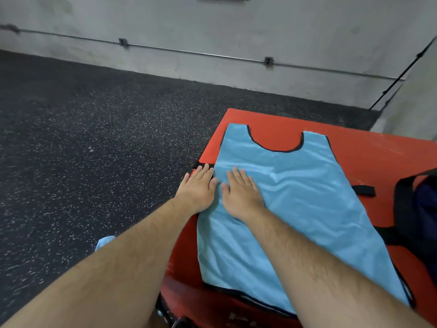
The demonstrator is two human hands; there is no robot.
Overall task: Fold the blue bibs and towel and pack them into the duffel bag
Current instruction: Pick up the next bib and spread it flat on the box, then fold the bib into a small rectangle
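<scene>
Red pad (pixel 354 129), ctr-right of frame, is work surface. Blue bib (pixel 295 197) spread flat on it, neck hole toward top of frame, no fold made yet. Duffel bag (pixel 423 209) at right edge, dark, mouth not visible; nothing seen packed. Left hand (pixel 198 190) flat, fingers straight, on bib's left edge. Right hand (pixel 241 197) flat on cloth just beside it, gripping nothing. Blue scrap (pixel 105 241) lower left behind forearm: 2nd bib or towel, can't tell. Est. early stage: folding + packing all remain.

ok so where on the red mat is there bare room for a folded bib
Bare red mat runs along the far edge beyond the neckline of the bib, widest at the far right, beyond the black strap and duffel bag. Crowded: near right by the bag; left edge by the left hand and right hand.
</scene>
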